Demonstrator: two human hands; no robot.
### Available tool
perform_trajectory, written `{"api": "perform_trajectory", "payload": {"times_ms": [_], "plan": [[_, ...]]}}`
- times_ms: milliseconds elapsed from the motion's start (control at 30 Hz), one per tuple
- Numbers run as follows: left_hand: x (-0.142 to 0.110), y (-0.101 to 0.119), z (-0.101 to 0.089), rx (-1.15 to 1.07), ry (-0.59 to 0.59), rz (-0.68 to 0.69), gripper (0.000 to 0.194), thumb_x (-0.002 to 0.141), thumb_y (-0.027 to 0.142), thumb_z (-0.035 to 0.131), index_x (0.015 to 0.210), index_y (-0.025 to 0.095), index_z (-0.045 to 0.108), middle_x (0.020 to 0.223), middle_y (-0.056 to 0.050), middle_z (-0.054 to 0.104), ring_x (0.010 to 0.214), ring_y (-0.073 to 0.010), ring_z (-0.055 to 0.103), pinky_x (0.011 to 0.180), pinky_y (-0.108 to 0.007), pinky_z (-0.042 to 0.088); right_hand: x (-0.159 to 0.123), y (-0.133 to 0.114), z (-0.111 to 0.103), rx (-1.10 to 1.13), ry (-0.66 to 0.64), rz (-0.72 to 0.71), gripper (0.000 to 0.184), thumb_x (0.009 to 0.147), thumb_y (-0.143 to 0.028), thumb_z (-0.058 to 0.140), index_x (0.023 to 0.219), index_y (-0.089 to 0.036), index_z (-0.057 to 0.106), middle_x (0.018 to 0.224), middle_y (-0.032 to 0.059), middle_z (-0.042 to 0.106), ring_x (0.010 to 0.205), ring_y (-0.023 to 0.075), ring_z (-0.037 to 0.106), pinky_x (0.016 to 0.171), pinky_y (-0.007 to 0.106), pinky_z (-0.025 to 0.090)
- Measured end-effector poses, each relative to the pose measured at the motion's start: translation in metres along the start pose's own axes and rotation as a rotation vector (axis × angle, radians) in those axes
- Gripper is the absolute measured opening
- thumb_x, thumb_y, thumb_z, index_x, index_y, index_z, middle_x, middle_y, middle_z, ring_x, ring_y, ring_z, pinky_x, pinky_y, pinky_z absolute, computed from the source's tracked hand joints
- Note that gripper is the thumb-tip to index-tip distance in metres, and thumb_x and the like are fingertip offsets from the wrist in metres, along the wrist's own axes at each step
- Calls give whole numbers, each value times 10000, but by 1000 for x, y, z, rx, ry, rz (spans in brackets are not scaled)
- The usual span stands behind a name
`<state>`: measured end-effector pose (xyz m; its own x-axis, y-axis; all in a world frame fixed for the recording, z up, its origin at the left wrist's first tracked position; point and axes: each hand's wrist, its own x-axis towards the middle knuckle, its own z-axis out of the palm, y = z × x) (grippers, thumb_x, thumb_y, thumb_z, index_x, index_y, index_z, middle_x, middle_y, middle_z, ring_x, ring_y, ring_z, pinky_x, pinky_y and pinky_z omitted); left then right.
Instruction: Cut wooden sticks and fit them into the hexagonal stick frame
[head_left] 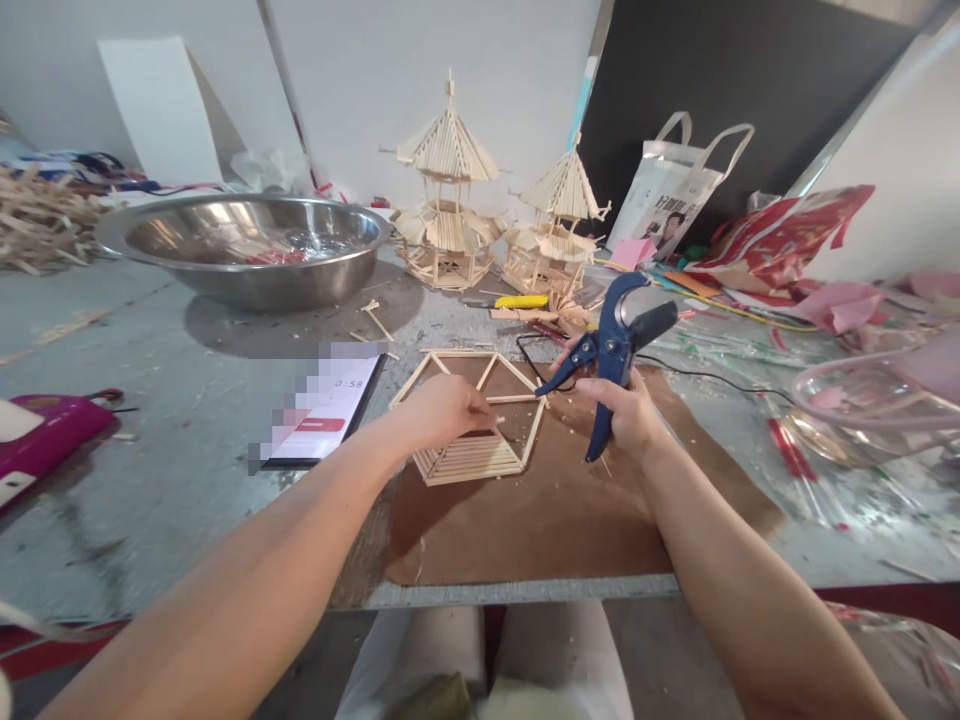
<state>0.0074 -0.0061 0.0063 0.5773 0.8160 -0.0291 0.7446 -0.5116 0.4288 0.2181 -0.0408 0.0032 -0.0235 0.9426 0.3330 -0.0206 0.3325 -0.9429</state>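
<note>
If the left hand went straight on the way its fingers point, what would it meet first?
The left hand would probably meet the hexagonal stick frame first; depth is unclear in this single view, and it may already be touching it.

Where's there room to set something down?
Mostly bare: the near part of the brown mat, below the hexagonal frame, and the grey tabletop between phone and purple device. Crowded: the right side, with pink paper and a red bag.

Both bare forearms (255, 555) forward, left grip (448, 412) palm-down with fingers bent, right grip (631, 408) curled round.
</note>
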Motion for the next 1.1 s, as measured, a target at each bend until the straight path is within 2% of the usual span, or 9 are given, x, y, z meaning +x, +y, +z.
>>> {"api": "perform_trajectory", "payload": {"times_ms": [67,133,233,333,433,533,733,1100], "plan": [[0,0,1,-90,154,42,249,728,366,495,771,221,693,654,-15,668,568,-134,547,532,-231,361,-1,2,-3,-241,103,-128,237,636,-247,554,872,-232,540,818,13,584,822,195,539,790,366,407],[-1,2,3,-180,314,78,247,752,355,476,813,221,674,686,-1,666,605,-124,552,567,-225,382,-1,4,-6,-523,138,-235,296,645,-256,553,938,-241,510,855,25,571,800,196,526,762,362,405],[-3,5,4,-273,445,122,243,759,361,482,811,199,655,690,3,653,617,-114,546,586,-214,398,-1,5,-6,-891,64,-293,414,626,-254,551,1028,-234,457,924,60,554,818,219,517,738,362,406],[-4,6,5,-303,512,153,246,769,369,475,800,191,642,706,2,646,639,-114,550,601,-207,404,-1,4,0,-1076,-30,-279,468,605,-255,552,1056,-205,440,972,95,537,862,248,512,739,367,409],[-5,6,6,-325,545,181,256,779,371,466,802,180,634,736,-8,643,655,-117,551,594,-205,404,-1,6,6,-1127,-90,-277,492,596,-244,549,1071,-186,439,1022,113,532,916,260,502,772,370,403],[-6,6,7,-334,552,181,298,774,403,461,713,161,624,658,-12,618,614,-121,538,555,-204,399,-1,9,9,-1155,-122,-264,500,587,-229,542,1075,-187,443,1021,108,550,907,263,508,769,374,400],[-7,10,7,-419,522,219,301,766,413,465,732,164,632,698,-27,634,707,-152,574,641,-226,432,-1,11,11,-1201,-123,-253,485,583,-240,541,1058,-181,464,981,105,581,875,268,525,731,363,405],[-6,6,7,-376,525,165,298,731,413,509,578,173,599,552,-3,570,672,-161,559,584,-238,412,-2,10,11,-1248,-140,-239,441,602,-270,528,1032,-179,494,935,98,612,819,263,554,686,354,409]]}}
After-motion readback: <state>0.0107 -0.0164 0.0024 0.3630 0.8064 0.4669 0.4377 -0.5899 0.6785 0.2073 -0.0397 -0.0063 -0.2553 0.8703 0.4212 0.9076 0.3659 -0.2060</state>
